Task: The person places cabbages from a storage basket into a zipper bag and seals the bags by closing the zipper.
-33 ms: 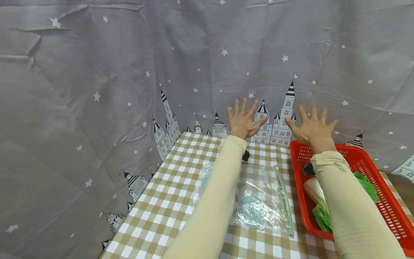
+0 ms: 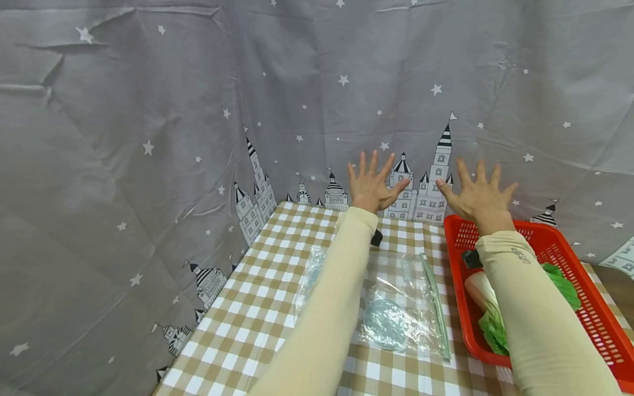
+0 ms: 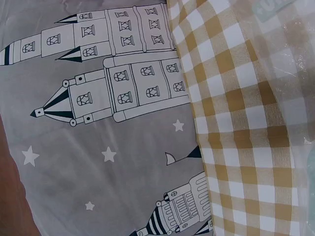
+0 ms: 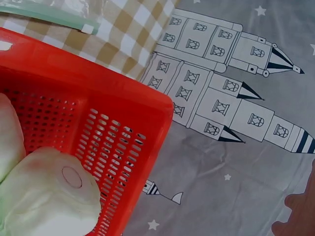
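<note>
No change seen. Left grip, right grip spread wide, holding nothing. Bag, cabbage untouched; work likely unstarted.

Grey curtain, white stars, printed castles, checked brown-and-white tablecloth, brown patch at right, possibly wood

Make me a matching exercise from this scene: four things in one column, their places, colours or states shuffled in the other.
Things
1. Left hand
2. Plastic bag
3. Basket
4. Leafy vegetables

Descriptions
A. Red, with holes in its walls
B. Lying inside something
C. Fingers spread, holding nothing
D. See-through, with a green strip along one edge

Right pairs: 1-C, 2-D, 3-A, 4-B
</note>
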`<state>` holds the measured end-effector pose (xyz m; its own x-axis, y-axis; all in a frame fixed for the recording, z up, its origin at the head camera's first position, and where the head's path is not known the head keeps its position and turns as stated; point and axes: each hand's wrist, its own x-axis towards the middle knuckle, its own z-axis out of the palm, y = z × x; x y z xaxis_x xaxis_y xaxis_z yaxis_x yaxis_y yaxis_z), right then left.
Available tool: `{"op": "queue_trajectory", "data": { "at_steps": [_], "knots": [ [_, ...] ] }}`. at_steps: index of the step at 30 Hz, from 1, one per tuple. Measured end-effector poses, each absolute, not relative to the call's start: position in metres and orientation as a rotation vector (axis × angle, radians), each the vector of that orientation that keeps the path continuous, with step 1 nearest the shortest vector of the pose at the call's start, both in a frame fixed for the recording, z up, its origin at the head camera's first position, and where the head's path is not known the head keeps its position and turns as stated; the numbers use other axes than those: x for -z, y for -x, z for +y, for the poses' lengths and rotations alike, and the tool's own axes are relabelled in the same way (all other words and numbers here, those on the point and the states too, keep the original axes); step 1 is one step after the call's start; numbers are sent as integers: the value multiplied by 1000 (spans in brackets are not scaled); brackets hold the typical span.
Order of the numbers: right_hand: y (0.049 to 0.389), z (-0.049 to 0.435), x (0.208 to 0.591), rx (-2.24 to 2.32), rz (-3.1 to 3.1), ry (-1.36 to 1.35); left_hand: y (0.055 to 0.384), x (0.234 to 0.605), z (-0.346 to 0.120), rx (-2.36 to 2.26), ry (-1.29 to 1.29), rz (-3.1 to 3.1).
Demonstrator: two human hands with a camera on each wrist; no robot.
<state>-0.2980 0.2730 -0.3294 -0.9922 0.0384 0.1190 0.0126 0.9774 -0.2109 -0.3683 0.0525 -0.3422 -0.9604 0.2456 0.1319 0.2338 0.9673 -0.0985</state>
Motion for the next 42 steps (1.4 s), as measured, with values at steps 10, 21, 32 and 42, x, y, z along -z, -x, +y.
{"op": "queue_trajectory", "data": {
  "at_steps": [10,21,32,42],
  "knots": [
    [297,273,339,-346,-2984,-2,351,355,78,-168,484,-2967],
    [272,264,374,-427,-2967,-79,250,468,138,-82,640,-3116],
    [233,247,397,-459,-2943,-172,222,483,101,375,423,-3282],
    [173,210,409,-445,-2915,-418,215,468,46,937,589,-3033]
  ]
}}
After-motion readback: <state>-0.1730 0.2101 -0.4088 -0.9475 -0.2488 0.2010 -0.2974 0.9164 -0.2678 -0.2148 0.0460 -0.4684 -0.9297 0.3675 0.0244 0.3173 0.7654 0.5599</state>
